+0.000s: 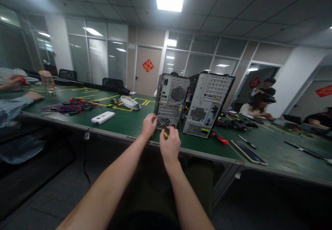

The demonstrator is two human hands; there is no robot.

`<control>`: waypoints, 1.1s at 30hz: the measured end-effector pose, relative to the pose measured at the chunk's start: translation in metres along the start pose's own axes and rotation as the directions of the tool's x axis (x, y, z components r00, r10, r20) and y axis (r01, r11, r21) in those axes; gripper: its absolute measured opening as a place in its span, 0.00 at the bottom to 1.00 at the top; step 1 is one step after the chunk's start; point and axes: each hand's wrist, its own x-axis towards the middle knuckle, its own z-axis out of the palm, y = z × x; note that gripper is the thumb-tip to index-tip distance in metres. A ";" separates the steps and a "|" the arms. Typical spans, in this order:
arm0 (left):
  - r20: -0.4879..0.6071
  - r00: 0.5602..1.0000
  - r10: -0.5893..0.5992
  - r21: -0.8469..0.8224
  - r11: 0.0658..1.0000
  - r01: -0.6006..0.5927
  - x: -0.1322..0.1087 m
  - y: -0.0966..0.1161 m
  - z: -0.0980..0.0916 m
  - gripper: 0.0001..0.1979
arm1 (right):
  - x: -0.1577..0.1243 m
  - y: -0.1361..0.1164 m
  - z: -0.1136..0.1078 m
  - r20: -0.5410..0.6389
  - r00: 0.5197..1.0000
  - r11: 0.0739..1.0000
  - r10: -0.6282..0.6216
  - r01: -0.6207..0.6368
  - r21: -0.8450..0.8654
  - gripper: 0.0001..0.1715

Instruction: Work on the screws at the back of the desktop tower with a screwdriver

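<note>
Two desktop computer cases stand rear-side toward me on the green table [124, 122], a left case [171, 100] and a right case [207, 103]. My right hand [169, 145] is closed around a black and yellow screwdriver [165, 132] whose tip points at the lower rear of the left case. My left hand [149, 124] pinches near the screwdriver tip, fingers curled against the bottom left corner of that case; what it pinches is too small to see.
A red-handled screwdriver [220, 139], a phone [249, 152] and other tools lie to the right of the cases. A white box [103, 117], a white fan [130, 102] and a pile of coloured cables [71, 107] lie left. Other people sit at the left edge and far right.
</note>
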 end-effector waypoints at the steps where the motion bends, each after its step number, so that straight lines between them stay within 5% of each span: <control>1: 0.000 1.000 -0.002 0.001 1.000 0.002 0.000 0.000 0.000 0.05 | 0.000 0.000 0.000 0.004 1.000 1.000 0.000 0.000 -0.003 0.11; 12: 0.003 1.000 -0.008 0.018 1.000 0.008 0.001 0.001 0.000 0.05 | 0.003 -0.002 -0.003 -0.006 1.000 0.999 0.007 -0.007 0.046 0.11; 17: -0.001 1.000 0.003 0.000 1.000 -0.003 0.001 -0.001 0.001 0.05 | 0.002 -0.008 -0.007 0.090 0.992 0.996 0.084 -0.080 -0.043 0.16; 33: -0.002 1.000 -0.011 -0.008 1.000 0.011 0.000 -0.003 0.003 0.05 | -0.007 -0.007 -0.001 0.051 0.993 0.994 -0.104 0.103 0.023 0.12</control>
